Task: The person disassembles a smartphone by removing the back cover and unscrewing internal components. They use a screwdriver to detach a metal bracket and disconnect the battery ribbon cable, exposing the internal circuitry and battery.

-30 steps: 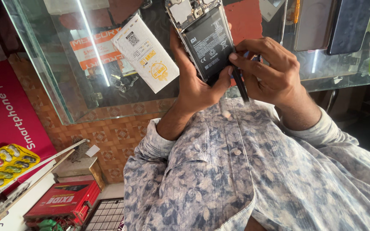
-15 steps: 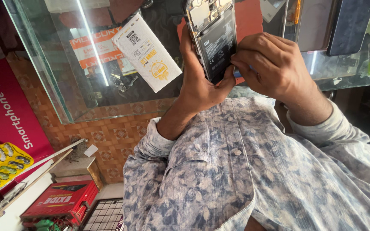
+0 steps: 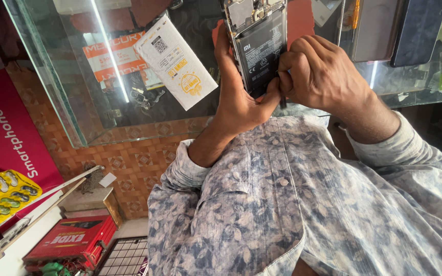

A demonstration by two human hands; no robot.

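Above the glass worktop [image 3: 72,102], your left hand [image 3: 239,97] wraps a closed grip around the opened smartphone with its back cover off and black rectangular battery exposed [image 3: 259,43] — fingers along its left edge, thumb pressed at the lower corner, so the body stays steady and the battery faces you. Your right hand [image 3: 323,71] is curled tight just right of the phone, its grip pinched shut on a thin dark tool [image 3: 282,99] whose tip pokes out below the fist, touching the phone's right edge near the battery; the fist sits close so the tool can bear on that edge. Left of the phone, a white flat packet with a yellow emblem [image 3: 177,61] lies on the glass, well apart from your hands. Right of the phone, a dark slab-shaped handset [image 3: 418,30] leans upright beyond your right hand. Below the phone — your blue-and-white patterned shirt [image 3: 282,214] fills the view.
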